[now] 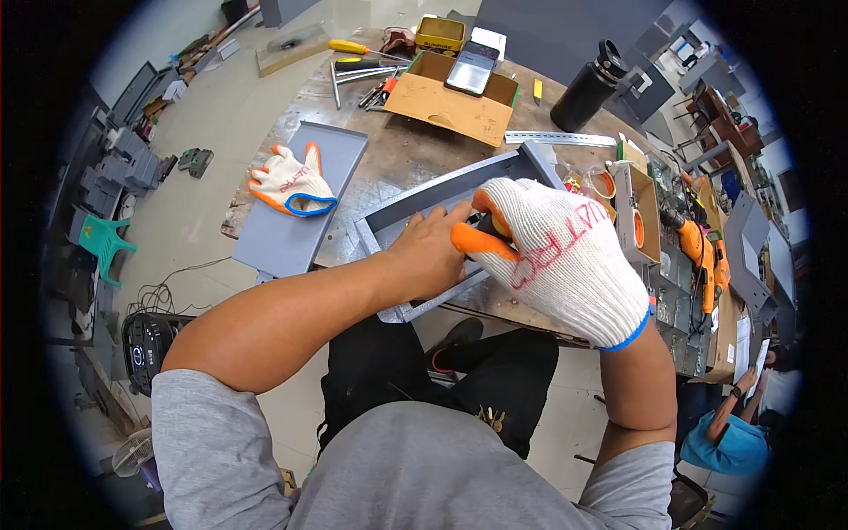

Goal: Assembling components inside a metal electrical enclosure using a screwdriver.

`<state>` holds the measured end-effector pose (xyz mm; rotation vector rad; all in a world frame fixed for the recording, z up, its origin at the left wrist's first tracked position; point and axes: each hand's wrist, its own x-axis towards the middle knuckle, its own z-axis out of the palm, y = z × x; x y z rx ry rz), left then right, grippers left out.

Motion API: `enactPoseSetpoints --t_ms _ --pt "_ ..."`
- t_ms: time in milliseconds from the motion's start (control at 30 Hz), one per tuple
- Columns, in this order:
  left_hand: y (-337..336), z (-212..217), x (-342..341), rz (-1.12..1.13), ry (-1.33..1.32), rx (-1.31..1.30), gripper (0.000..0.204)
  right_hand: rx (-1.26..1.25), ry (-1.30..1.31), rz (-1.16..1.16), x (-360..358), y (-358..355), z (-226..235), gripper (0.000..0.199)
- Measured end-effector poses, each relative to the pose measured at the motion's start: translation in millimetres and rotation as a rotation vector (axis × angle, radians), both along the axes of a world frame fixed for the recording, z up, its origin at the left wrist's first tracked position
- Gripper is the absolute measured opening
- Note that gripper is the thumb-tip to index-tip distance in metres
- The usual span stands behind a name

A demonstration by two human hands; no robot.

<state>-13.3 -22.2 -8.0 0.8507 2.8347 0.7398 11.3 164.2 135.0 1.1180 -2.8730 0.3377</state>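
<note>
A shallow grey metal tray (459, 185) lies on the worn workbench (397, 150) in front of me. My bare left hand (430, 254) lies over the tray's near wall, its fingers curled inside and hidden. My right hand (556, 256) wears a white knit glove with orange fingertips. It is closed around a tool with a yellow and black handle (496, 226), which points into the tray right next to my left fingers. The tool's tip is hidden.
A spare white and orange glove (291, 183) lies on a grey metal panel (291, 234) to the left. Farther back are a cardboard box (442, 110) with a phone (471, 69), screwdrivers (358, 49), a black bottle (585, 93) and a metal ruler (559, 138). An orange drill (704, 256) lies at the right. Another person (733, 437) sits at the lower right.
</note>
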Motion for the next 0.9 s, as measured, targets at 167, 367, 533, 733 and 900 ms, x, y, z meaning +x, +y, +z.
enactPoseSetpoints --t_ms 167,367,533,733,900 --pt "9 28 -2 0.011 -0.293 -0.269 0.043 -0.155 0.095 0.123 -2 13 -6 0.047" --pt "4 3 -3 -0.043 -0.067 -0.087 0.04 0.025 -0.007 -0.028 -4 3 -1 0.045" --pt "9 15 -5 -0.019 -0.223 -0.154 0.04 -0.225 0.094 0.125 -2 14 -10 0.041" --pt "8 -1 -5 -0.017 -0.064 -0.029 0.04 0.076 0.042 -0.067 1 2 -2 0.038" --pt "10 4 -9 -0.021 -0.119 -0.071 0.043 -0.242 0.077 0.164 -1 19 -5 0.036"
